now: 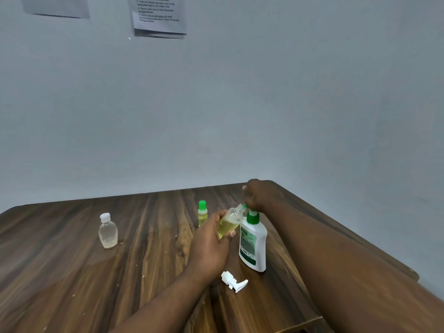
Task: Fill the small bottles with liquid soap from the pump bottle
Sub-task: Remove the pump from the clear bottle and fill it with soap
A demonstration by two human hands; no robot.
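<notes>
Yellow-green soap, roughly halfway up the small bottle (229, 223), held tilted in the left hand (211, 243), fingers and thumb wrapped round its body. Open neck leaning toward one o'clock, tucked right under the green spout of the pump bottle (253, 246); too small to tell whether touching. Right hand (262, 195) curled down over the pump head, at twelve o'clock of the white body, apparently pressing.

Likely trouble from here:
- Narrow neck, broad squirt: with the mouth a little off the spout, soap down the outside of the bottle and over the gripping fingers, then a slippery hold.
- Hard off-centre press on a tall, light pump bottle with nothing steadying its base: could rock or tip toward the left hand.
- More tilt as the level climbs: could spill from the open neck onto the bench (72, 272).

Other containers:
- Green-capped bottle (202, 212), upright at eleven o'clock of the left hand, closed, yellow soap nearly to the shoulder; probably done.
- White-capped bottle (108, 233), well apart at nine o'clock, closed, only a thin pale layer at the bottom; probably yet to fill.
- Loose white pump top (234, 282) lying on its side at six o'clock of the pump bottle.
</notes>
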